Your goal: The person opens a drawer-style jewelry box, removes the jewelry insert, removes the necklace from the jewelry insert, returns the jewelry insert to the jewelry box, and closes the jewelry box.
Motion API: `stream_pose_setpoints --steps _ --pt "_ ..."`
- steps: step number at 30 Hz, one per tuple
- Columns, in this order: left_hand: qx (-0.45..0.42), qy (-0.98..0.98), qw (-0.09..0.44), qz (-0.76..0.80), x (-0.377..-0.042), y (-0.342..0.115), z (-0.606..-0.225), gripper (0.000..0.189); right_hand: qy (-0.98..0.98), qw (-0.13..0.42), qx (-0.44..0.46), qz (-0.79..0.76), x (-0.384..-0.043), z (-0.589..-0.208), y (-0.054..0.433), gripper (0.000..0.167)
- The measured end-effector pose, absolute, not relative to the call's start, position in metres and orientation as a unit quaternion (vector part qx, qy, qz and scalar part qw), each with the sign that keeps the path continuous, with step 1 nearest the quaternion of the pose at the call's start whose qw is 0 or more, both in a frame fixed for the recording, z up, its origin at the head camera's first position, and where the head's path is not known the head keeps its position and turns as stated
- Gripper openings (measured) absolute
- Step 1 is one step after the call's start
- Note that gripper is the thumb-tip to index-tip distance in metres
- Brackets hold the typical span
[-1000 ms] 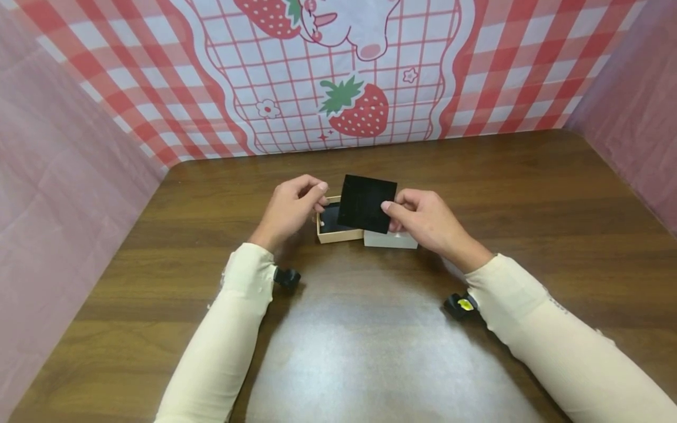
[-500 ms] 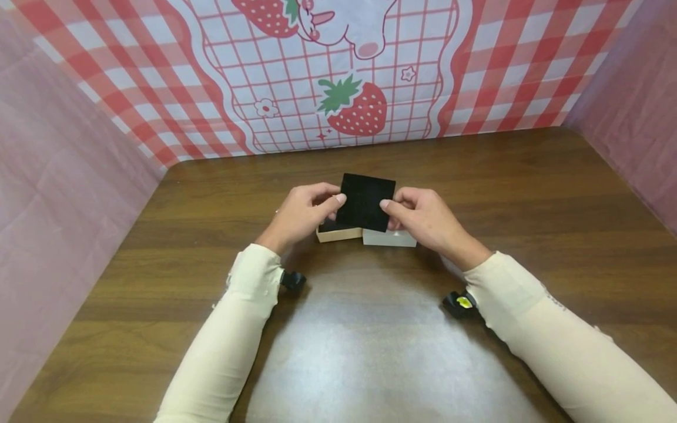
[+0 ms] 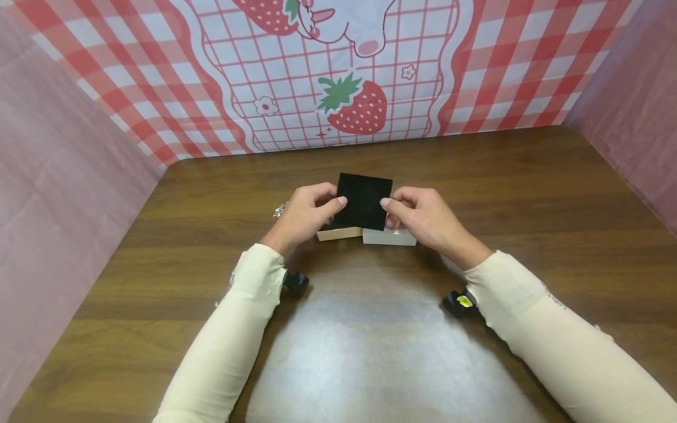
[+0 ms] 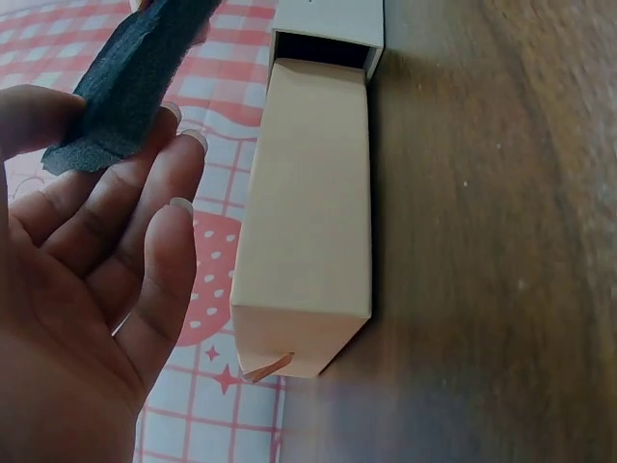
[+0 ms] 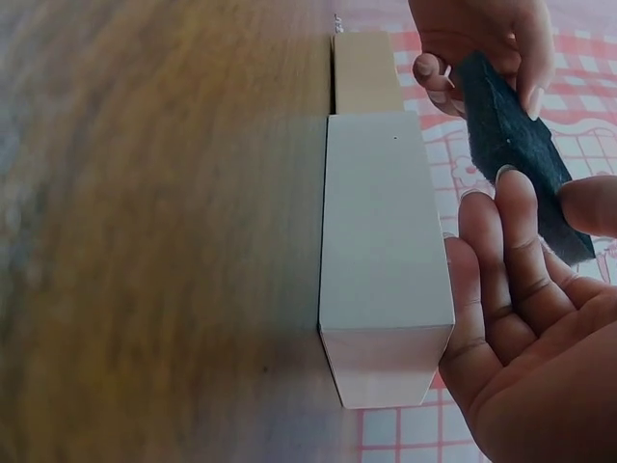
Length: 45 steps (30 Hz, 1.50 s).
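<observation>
Head view
- Black pad (image 3: 364, 201): a square dark felt-like insert, held up above the two box parts, well off the worktop (image 3: 529, 194).
- Left hand (image 3: 304, 214): its grip pinches the pad's left edge between thumb and fingers.
- Right hand (image 3: 423, 218): its grip pinches the pad's right edge the same way.
- Tan box tray (image 3: 338, 234): sits on the worktop under the pad, touching the white lid (image 3: 388, 237) on its right.
- Progress: as I judge it, the pad is out of the tray and not yet seated; the box is open, lid off and lying beside it.

Left wrist view
- Left hand (image 4: 87, 289): fingertips curl against the black pad (image 4: 135, 77), thumb on its other face.
- Tan box tray (image 4: 308, 222): on the worktop beside the hand, apart from it; the white lid (image 4: 333, 24) butts against its far end.

Right wrist view
- Right hand (image 5: 525, 318): fingers and thumb nip the pad's (image 5: 511, 135) near edge; the left hand (image 5: 482, 48) holds the far one.
- White lid (image 5: 381, 251): flat on the worktop, end to end with the tan box tray (image 5: 364, 72).
- Left to do: lowering the pad into the tray and closing the lid, in my estimate.
</observation>
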<state>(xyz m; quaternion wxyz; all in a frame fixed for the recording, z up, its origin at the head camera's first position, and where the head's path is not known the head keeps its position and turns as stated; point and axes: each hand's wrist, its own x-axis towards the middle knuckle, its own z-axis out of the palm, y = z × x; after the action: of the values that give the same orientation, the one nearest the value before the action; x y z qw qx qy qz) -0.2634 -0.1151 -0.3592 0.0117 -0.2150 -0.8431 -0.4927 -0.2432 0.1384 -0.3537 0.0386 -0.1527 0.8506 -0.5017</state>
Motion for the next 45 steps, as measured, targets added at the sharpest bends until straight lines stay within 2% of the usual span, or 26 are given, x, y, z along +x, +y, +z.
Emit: stream_pose_setpoints --steps 7,14,16,33,45 --pt "-0.193 -0.828 0.038 -0.525 -0.266 -0.123 -0.355 0.020 0.851 0.063 -0.142 -0.502 -0.244 -0.351 0.140 0.038" --pt "-0.145 -0.818 0.123 -0.543 -0.273 -0.149 -0.351 0.025 0.860 0.069 -0.154 -0.481 -0.246 -0.349 0.139 0.034" --pt "-0.138 -0.818 0.130 -0.543 -0.274 -0.154 -0.352 0.025 0.862 0.067 -0.156 -0.477 -0.246 -0.349 0.139 0.033" --pt "-0.091 -0.821 0.137 -0.547 -0.260 -0.176 -0.358 0.025 0.873 0.058 -0.170 -0.453 -0.246 -0.350 0.136 0.027" --pt "-0.074 -0.825 0.102 -0.551 -0.246 -0.204 -0.356 0.030 0.887 0.056 -0.178 -0.423 -0.243 -0.349 0.133 0.023"
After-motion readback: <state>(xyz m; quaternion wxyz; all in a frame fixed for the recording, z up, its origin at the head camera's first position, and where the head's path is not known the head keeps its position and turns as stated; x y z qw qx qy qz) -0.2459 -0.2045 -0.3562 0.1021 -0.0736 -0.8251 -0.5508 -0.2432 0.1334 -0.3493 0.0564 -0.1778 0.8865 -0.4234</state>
